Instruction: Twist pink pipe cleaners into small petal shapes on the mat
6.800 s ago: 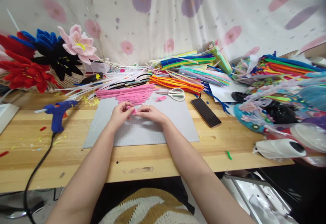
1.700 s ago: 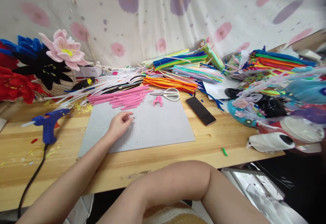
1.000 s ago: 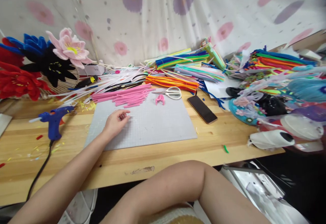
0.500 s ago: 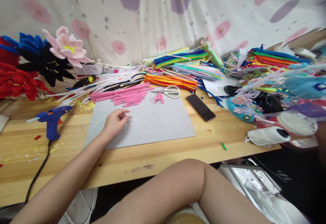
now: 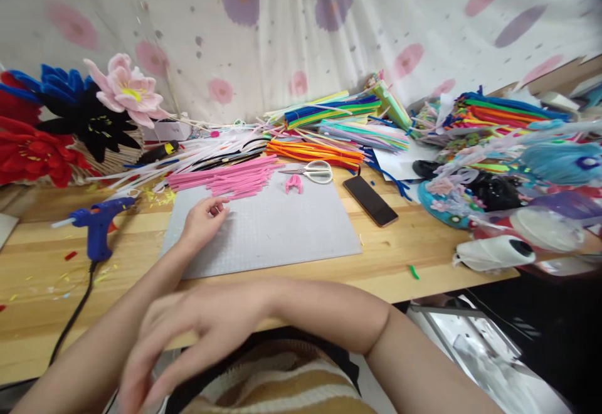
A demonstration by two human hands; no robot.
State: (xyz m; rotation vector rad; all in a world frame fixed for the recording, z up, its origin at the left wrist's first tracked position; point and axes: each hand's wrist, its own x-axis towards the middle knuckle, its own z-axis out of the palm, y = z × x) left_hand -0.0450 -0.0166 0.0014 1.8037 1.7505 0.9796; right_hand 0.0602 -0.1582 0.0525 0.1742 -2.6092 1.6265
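My left hand [image 5: 205, 221] rests at the left side of a grey cutting mat [image 5: 291, 232], its fingers loosely curled with a gap at the thumb and nothing visible in them. Just beyond it lies a bundle of pink pipe cleaners [image 5: 239, 177]. My right hand [image 5: 197, 323] is across my body over my left forearm, slightly blurred, with thumb and fingers apart and no object seen in it. A small bent pink pipe cleaner piece [image 5: 294, 183] sits on the mat below the scissors [image 5: 317, 172].
A blue glue gun [image 5: 98, 226] with its cord stands left. To the right of the mat lies a phone [image 5: 370, 201]. Orange pipe cleaners [image 5: 315, 152] and other coloured bundles line the back. Fuzzy flowers [image 5: 126, 91] stand far left; a white spool [image 5: 493, 253] lies right.
My right arm has swung up from below the table edge, bringing the right hand into view over my left forearm. My left hand has shifted slightly left.
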